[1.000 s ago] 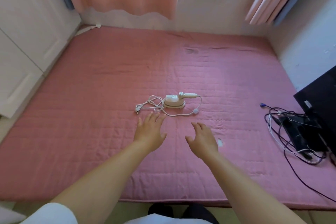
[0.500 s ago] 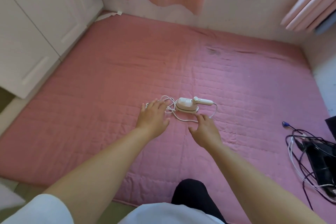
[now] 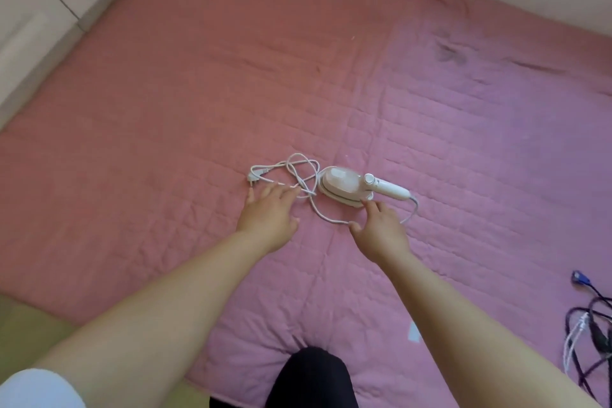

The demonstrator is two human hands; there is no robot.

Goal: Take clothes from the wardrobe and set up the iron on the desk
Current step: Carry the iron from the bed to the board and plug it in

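A small white hand-held iron [image 3: 344, 185] lies on the pink quilted mat [image 3: 165, 103], its handle pointing right. Its white cord [image 3: 298, 175] is tangled in loops to its left and ends in a plug [image 3: 253, 174]. My left hand [image 3: 270, 215] is flat and open, its fingertips resting on the cord loops just below the plug. My right hand [image 3: 381, 225] is open with fingers spread, its fingertips at the near edge of the iron's base. Neither hand grips anything.
White wardrobe doors [image 3: 36, 7] stand along the left edge of the mat. A bundle of dark and white cables [image 3: 589, 331] with a blue connector lies at the right. My dark-clad knee [image 3: 311, 374] presses on the mat's near edge.
Both hands have reached forward across the mat to the iron and its cord. The view has moved closer and tilted down, so the curtains and window have left the frame.
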